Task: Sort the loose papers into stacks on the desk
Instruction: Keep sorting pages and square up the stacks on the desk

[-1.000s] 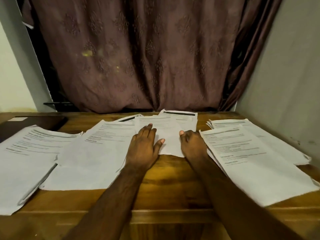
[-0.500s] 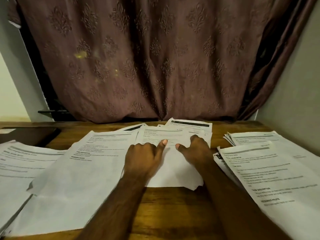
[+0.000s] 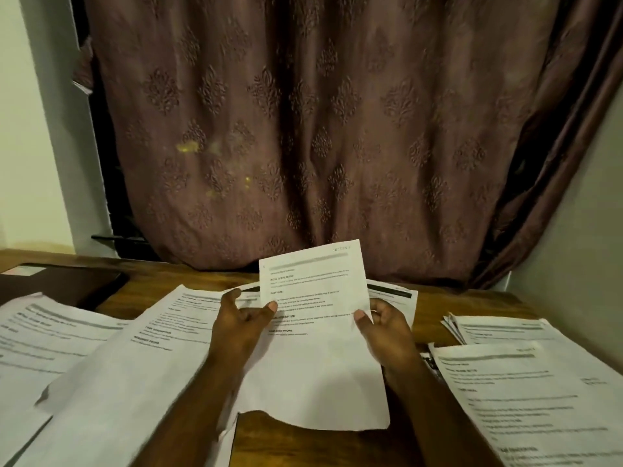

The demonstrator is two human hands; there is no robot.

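Both hands are pinching one sheet (image 3: 313, 332) by its side edges, the left hand (image 3: 241, 326) with its thumb on the printed face at the left edge, the right hand (image 3: 387, 332) with its thumb on the right edge and fingers curling behind; the sheet is tilting up off the desk (image 3: 286, 446), its top edge rising in front of the curtain (image 3: 337, 129) and its bottom edge sagging low near the wood. Judging by the layout, sorting is running well along: a left pile (image 3: 37, 342) and a middle pile (image 3: 135, 365) are lying overlapped on the left, a right pile (image 3: 539, 406) is sitting by the right forearm, with a far pile (image 3: 488, 330) just behind it. A few loose sheets (image 3: 394, 294) are lying behind the lifted one, so more picking seems to be remaining, and the held sheet is not yet assigned to any pile. A dark flat object (image 3: 67, 281) is resting at the far left of the desk, partly under papers; what it is cannot be told. The middle pile is spreading right up against the left wrist, possibly crowding any placement there, and the piles' ragged, uneven edges probably need squaring
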